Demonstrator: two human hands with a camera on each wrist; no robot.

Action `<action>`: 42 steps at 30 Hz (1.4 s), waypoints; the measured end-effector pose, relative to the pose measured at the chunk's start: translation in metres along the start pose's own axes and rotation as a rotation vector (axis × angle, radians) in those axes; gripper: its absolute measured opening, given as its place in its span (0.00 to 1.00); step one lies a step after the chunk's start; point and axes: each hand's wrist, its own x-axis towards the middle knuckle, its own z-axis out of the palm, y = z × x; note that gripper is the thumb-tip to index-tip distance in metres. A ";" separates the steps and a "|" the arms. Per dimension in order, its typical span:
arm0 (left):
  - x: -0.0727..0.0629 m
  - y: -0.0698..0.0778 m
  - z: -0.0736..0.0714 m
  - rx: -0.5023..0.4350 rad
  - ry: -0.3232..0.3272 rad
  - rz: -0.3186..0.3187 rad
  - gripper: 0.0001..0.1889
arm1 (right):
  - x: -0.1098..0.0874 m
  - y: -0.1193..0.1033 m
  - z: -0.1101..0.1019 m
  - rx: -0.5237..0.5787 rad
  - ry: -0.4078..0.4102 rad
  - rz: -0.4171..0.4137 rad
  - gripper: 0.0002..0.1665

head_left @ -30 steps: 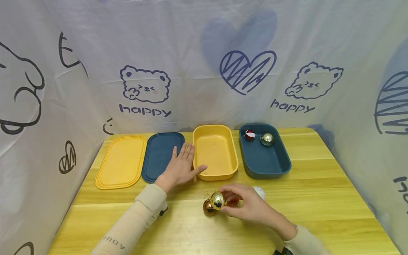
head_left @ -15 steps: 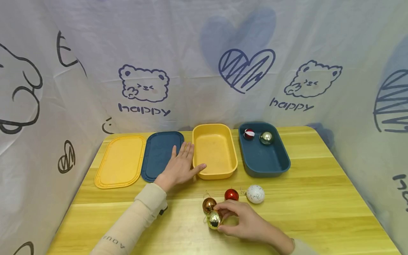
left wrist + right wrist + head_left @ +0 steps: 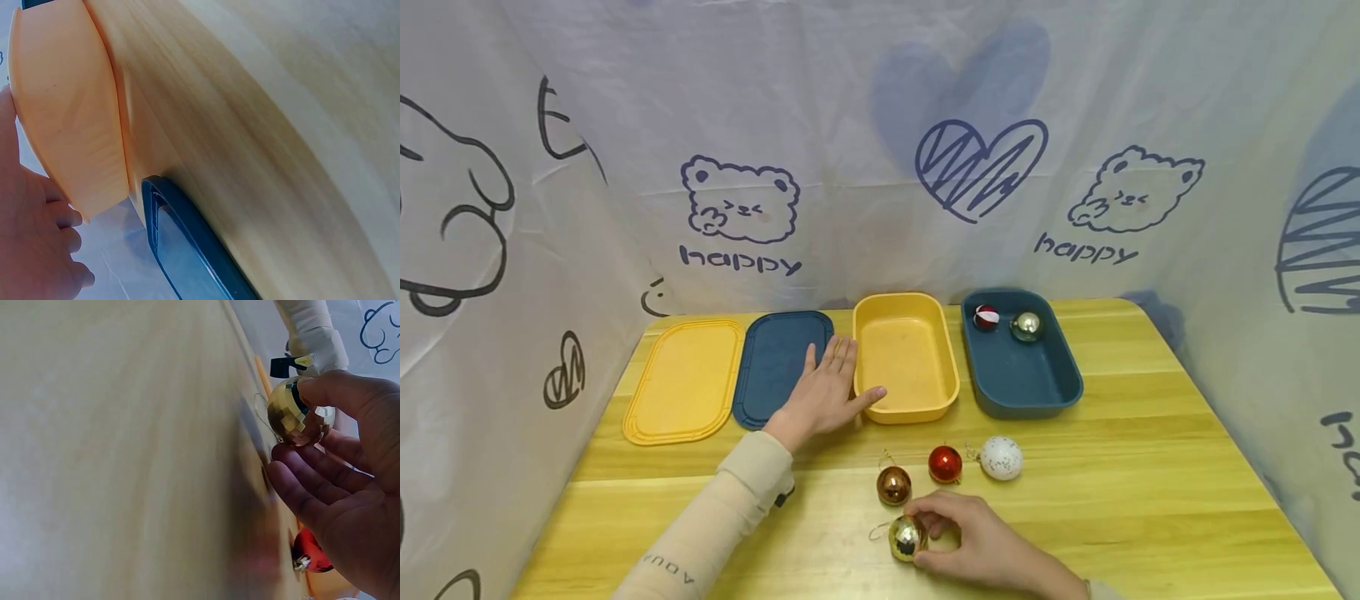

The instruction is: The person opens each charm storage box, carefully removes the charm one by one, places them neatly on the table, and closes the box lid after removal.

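My right hand pinches a shiny gold faceted bauble between thumb and fingers, low over the front of the table; its thin hanging loop sticks out to the left. The right wrist view shows the same gold bauble at the fingertips. Just behind it lies a copper-brown bauble. A red bauble and a white speckled bauble rest farther right. My left hand lies with straight fingers against the left side of the yellow box, the thumb reaching over its near rim.
A dark blue box stands right of the yellow one, holding a red-and-white ball and a pale gold bauble. To the left lie a dark blue lid and a yellow lid. A printed cloth hangs behind the table.
My right hand has brought the gold bauble toward the table's front, from over the copper one to in front of it. The red and white baubles have come into full view. My left hand stays put.
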 end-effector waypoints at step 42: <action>-0.002 0.000 -0.002 -0.034 -0.023 -0.015 0.55 | 0.000 0.003 0.004 -0.008 -0.044 -0.020 0.27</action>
